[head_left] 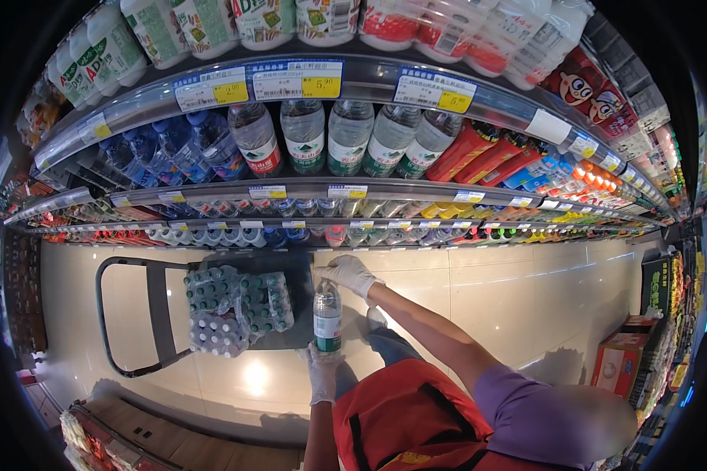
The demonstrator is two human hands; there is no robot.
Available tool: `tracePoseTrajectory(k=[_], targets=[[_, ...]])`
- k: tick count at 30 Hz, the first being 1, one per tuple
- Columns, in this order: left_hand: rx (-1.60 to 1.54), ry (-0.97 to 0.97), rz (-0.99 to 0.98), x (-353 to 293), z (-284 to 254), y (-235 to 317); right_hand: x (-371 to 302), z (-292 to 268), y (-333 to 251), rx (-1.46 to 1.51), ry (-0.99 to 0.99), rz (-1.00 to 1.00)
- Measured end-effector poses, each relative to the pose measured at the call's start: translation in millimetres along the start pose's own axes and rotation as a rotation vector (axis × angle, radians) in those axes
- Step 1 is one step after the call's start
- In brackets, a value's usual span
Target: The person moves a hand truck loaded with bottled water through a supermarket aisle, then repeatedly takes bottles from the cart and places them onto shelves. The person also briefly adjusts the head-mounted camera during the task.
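A clear plastic water bottle with a white and green label stands between my two gloved hands, over the right edge of a dark flatbed trolley. My left hand, in a white glove, is closed around the bottle's base. From the right, my right hand, also in a white glove, reaches across and grips the bottle's top; its cap is hidden by the fingers. On the trolley lie plastic-wrapped packs of bottles, some with green caps and some with white caps.
Ahead runs a long store shelf. Its upper tier holds blue-tinted bottles, clear water bottles and red packages. The trolley's looped handle rises at left. A low wooden cabinet stands behind; cartons sit at right.
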State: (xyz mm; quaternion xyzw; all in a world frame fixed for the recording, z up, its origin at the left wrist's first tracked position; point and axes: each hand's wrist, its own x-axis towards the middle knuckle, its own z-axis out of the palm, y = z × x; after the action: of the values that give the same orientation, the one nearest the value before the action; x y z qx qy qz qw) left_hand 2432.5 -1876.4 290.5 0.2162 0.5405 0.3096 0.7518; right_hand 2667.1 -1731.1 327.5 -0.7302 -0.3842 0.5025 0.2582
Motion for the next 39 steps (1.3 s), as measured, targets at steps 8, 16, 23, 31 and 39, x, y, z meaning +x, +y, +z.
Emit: tracePoseTrajectory(k=[8,16,23,31,39], targets=[[0.574,0.042,0.394,-7.6,1.1,-23.2,5.5,-1.3,14.9,-0.031,-0.05,-0.073],[0.507,0.134,0.27,-10.1,4.7,-71.4,-16.0,-6.2,-6.4,-0.081,-0.112,-0.03],[0.67,0.143,0.296,-12.8,6.9,-90.7,-30.4,-7.4,-24.3,-0.126,-0.19,0.022],[0.422,0.107,0.26,-13.5,6.6,-110.7,-33.3,-5.5,-25.2,-0.217,-0.217,-0.025],[0.305,0.191,0.243,-16.2,25.0,-109.7,-20.1,-2.8,2.5,-0.156,-0.27,-0.169]])
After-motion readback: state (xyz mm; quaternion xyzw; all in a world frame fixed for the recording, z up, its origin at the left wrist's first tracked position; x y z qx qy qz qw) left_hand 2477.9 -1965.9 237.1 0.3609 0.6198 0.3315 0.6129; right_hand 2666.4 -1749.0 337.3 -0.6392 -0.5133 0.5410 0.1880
